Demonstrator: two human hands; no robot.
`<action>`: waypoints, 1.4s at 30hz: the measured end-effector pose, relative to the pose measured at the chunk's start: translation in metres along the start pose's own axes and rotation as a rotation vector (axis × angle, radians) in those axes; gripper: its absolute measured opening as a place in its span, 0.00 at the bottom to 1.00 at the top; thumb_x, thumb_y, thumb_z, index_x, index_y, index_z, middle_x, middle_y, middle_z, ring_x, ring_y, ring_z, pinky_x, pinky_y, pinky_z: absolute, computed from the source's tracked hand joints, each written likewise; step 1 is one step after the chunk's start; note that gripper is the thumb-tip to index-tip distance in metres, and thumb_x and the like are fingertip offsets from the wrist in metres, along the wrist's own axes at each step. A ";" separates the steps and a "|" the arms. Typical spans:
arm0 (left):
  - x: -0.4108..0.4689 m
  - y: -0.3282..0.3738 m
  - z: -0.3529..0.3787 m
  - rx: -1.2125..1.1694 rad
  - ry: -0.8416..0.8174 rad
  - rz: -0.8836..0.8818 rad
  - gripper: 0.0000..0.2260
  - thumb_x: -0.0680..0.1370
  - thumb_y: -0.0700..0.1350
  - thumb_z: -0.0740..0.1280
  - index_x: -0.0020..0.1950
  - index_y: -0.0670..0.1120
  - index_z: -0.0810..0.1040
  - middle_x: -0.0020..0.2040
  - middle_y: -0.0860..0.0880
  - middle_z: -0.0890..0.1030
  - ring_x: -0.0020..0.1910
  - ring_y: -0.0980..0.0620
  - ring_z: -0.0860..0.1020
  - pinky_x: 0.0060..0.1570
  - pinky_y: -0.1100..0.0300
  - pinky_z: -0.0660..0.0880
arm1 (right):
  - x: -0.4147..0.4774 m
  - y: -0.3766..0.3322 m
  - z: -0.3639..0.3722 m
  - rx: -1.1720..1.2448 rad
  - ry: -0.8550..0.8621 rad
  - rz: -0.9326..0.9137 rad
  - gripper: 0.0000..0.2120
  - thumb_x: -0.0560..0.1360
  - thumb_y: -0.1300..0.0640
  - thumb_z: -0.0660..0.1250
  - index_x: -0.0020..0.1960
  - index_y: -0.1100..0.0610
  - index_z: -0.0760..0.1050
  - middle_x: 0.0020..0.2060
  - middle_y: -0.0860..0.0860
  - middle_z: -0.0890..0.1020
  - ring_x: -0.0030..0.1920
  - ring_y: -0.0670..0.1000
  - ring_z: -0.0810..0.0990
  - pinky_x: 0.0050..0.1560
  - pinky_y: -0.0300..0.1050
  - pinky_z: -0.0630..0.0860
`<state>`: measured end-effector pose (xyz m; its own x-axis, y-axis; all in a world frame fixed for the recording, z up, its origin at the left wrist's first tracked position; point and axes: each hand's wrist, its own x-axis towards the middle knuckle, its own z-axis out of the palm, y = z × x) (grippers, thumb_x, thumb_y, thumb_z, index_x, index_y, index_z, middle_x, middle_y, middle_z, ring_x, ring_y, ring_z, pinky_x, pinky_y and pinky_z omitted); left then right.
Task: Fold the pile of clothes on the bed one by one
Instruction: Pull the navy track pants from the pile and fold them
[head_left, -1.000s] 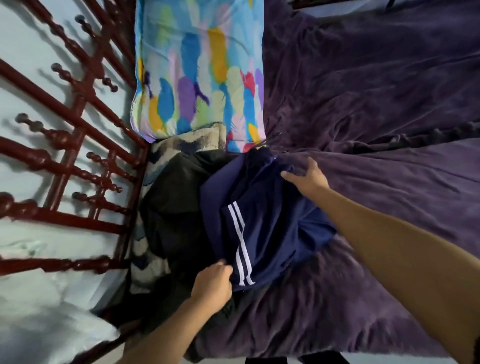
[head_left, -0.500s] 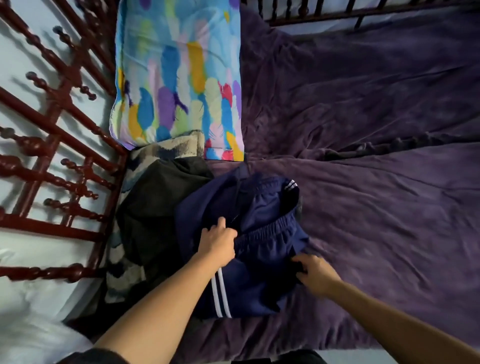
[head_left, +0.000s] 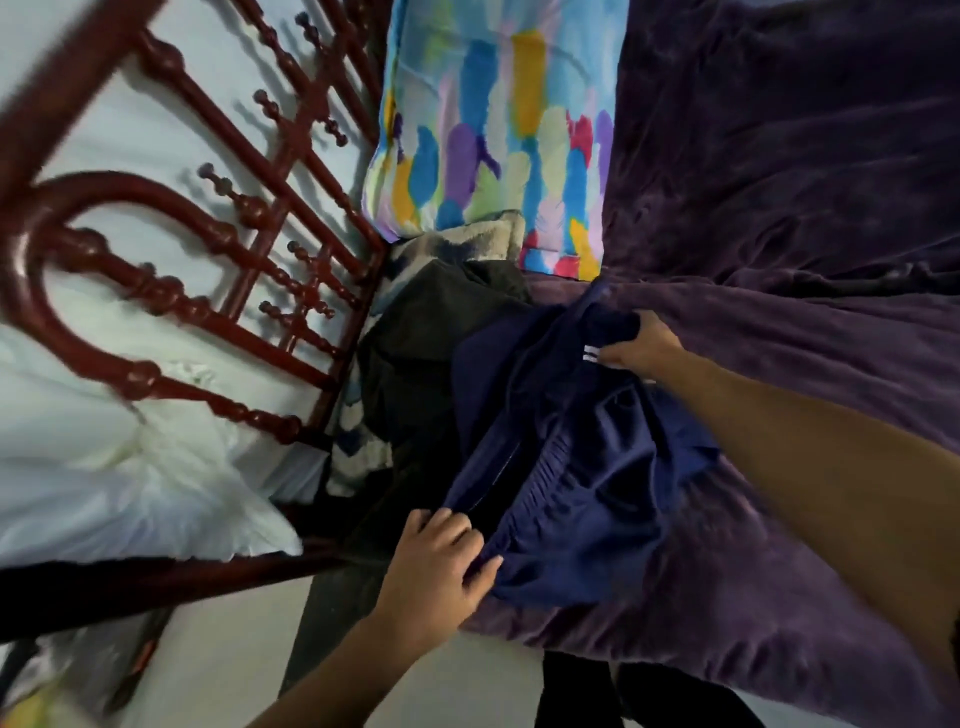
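Navy blue shorts (head_left: 566, 457) with white side stripes lie bunched at the near left of the purple bed cover (head_left: 779, 270). My left hand (head_left: 441, 566) grips the shorts' near edge by the elastic waistband. My right hand (head_left: 641, 343) grips their far edge beside the white stripes. To the left of the shorts a dark olive garment (head_left: 431, 332) lies crumpled on a patterned blue-and-cream cloth (head_left: 358, 457), which it mostly hides.
A colourful feather-print pillow (head_left: 498, 124) lies at the head of the bed. The dark red turned-wood headboard (head_left: 171, 291) stands at the left, with a white plastic bag (head_left: 130, 483) behind it. Wide purple cover stretches to the right.
My right hand has gone from the shorts' near edge to their far edge, and my left hand has dropped from their middle to the near waistband. The view has swung left.
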<state>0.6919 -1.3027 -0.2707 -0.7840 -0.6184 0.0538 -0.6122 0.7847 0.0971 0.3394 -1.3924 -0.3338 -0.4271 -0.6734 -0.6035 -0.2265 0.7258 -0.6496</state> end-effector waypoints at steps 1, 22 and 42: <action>-0.008 -0.002 -0.006 -0.003 0.015 -0.023 0.14 0.73 0.54 0.65 0.34 0.46 0.72 0.34 0.50 0.73 0.39 0.50 0.70 0.43 0.56 0.63 | -0.006 0.000 0.004 -0.063 -0.019 -0.026 0.36 0.67 0.54 0.76 0.71 0.58 0.65 0.63 0.57 0.75 0.60 0.58 0.76 0.53 0.46 0.74; -0.017 -0.015 -0.150 0.345 0.003 0.042 0.09 0.66 0.50 0.76 0.37 0.48 0.79 0.37 0.51 0.77 0.36 0.51 0.78 0.41 0.57 0.71 | -0.183 0.017 0.031 -1.245 -0.120 -0.663 0.23 0.75 0.49 0.65 0.69 0.51 0.68 0.68 0.54 0.66 0.70 0.57 0.63 0.60 0.51 0.71; -0.137 -0.052 -0.063 -0.070 0.066 -0.109 0.06 0.69 0.43 0.75 0.38 0.43 0.79 0.55 0.45 0.76 0.41 0.50 0.78 0.40 0.58 0.75 | -0.273 0.164 0.160 -0.712 -0.165 0.018 0.54 0.62 0.28 0.67 0.78 0.43 0.44 0.77 0.54 0.52 0.75 0.60 0.56 0.68 0.61 0.62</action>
<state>0.8374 -1.2620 -0.2208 -0.7037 -0.7028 0.1045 -0.6827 0.7095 0.1748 0.5585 -1.1125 -0.3496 -0.3112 -0.6324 -0.7094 -0.7593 0.6144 -0.2146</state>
